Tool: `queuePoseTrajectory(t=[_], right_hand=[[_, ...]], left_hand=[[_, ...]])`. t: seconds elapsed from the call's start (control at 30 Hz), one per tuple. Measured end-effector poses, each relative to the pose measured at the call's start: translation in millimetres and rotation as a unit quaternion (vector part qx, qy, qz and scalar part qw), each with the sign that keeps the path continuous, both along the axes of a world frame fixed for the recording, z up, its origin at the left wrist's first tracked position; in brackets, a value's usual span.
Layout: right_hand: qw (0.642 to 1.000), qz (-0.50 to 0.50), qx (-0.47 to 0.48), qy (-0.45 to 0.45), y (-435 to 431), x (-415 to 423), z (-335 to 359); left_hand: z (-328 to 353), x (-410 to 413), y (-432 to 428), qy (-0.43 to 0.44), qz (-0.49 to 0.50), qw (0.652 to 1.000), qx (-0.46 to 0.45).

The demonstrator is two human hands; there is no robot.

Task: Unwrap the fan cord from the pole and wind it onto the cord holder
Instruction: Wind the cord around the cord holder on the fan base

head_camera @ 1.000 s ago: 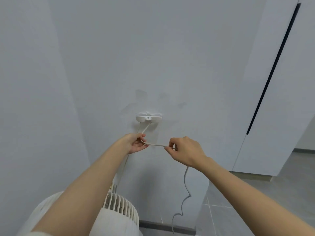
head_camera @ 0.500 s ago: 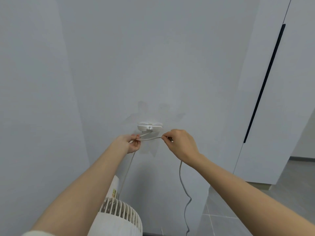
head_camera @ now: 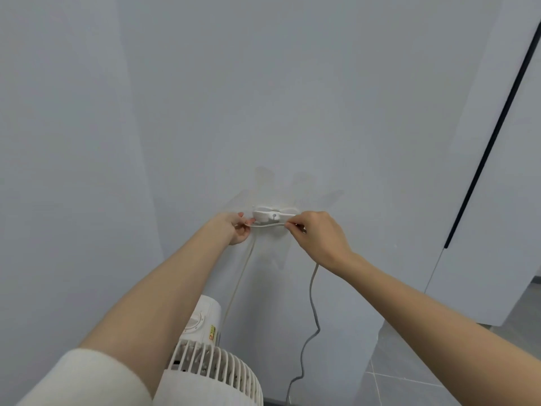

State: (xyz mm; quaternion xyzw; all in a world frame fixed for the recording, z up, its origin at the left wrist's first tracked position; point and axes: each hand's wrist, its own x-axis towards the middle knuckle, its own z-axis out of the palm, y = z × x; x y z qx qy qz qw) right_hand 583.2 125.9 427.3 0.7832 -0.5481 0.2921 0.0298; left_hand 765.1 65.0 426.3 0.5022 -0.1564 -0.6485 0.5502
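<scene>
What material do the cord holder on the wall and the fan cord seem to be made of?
The cord holder looks like moulded white plastic with a smooth, slightly glossy finish; its edges are rounded and catch the light. The fan cord appears to have a soft rubbery or vinyl jacket, matte and pale: it bends and hangs in loose waves. Neither can be confirmed by sight alone.

Pale grey wall, white cabinet door, grey tiled floor.
</scene>
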Motion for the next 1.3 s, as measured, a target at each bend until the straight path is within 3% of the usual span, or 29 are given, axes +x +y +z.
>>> queuePoseTrajectory(t=[0.13, 0.3, 0.47, 0.57, 0.73, 0.87, 0.97, 1.07, 1.3], right_hand=[[1.0, 0.0, 0.007, -0.027, -9, -1, -2], [0.999, -0.006, -0.001, -0.034, -15, 1, -4], [0.999, 0.006, -0.026, -0.037, -20, 3, -4], [0.998, 0.014, -0.044, -0.035, -22, 7, -2], [0.993, -0.042, -0.064, -0.088, -23, 0, 3], [0.974, -0.102, -0.071, -0.187, -25, -14, 7], [0.956, -0.138, -0.074, -0.248, -27, -28, 14], [0.954, -0.148, -0.079, -0.247, -27, -38, 20], [0.954, -0.173, -0.079, -0.234, -24, -60, 18]], left_hand=[[5, 1, -6, -0.105, -0.032, 0.993, -0.042], [2, -1, -20, -0.292, -0.021, 0.95, -0.111], [-2, 2, -25, -0.442, -0.002, 0.881, -0.167], [7, 2, -26, -0.523, -0.01, 0.823, -0.219], [21, -3, -24, -0.575, -0.047, 0.773, -0.264], [23, -9, -21, -0.535, -0.081, 0.794, -0.277], [20, -11, -18, -0.531, -0.104, 0.787, -0.296], [16, -17, -12, -0.58, -0.111, 0.739, -0.324], [9, -31, -8, -0.614, -0.098, 0.692, -0.367]])
